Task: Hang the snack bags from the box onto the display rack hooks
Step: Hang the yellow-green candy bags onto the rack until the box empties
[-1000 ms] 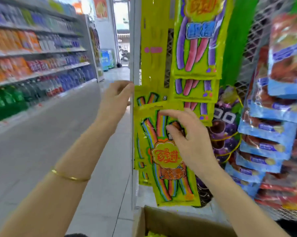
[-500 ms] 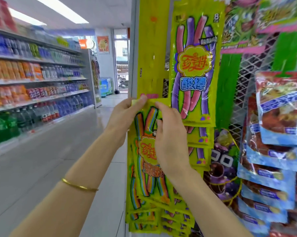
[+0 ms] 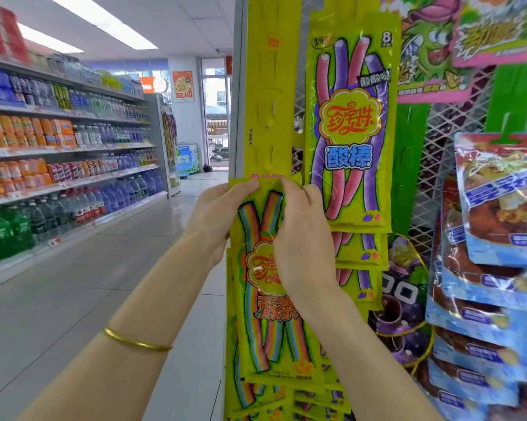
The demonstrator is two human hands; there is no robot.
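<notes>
— Two hands meet at the top edge of one snack bag (image 3: 274,299) in the head view, is that right?

— Yes. The left hand (image 3: 216,220) pinches the bag's upper left corner, thumb on the front, and the right hand (image 3: 301,238) grips the top edge just beside it, its palm lying over the bag's front. Both are clamped on that yellow rainbow-strip bag.

— Where does the bag sit against the rack?

— Its top edge presses on the yellow hanging strip (image 3: 271,101), at the strip's pink marks, with more of the same bags (image 3: 286,402) stacked below it. Whether a hook has gone through its hole cannot be told; the fingers cover that spot.

— What differs from half a second ago?

— Little. The hands have closed nearer together at the top edge, and the right thumb has come up level with the left. A second ago the bag was lower, above a cardboard box, with only the right hand on it.

— Anything beside it?

— Purple-strip bags (image 3: 350,132) hang to the right, then blue snack packs (image 3: 499,202). A gold bangle (image 3: 134,341) circles the left forearm, and drink shelves (image 3: 58,153) line the aisle.
</notes>
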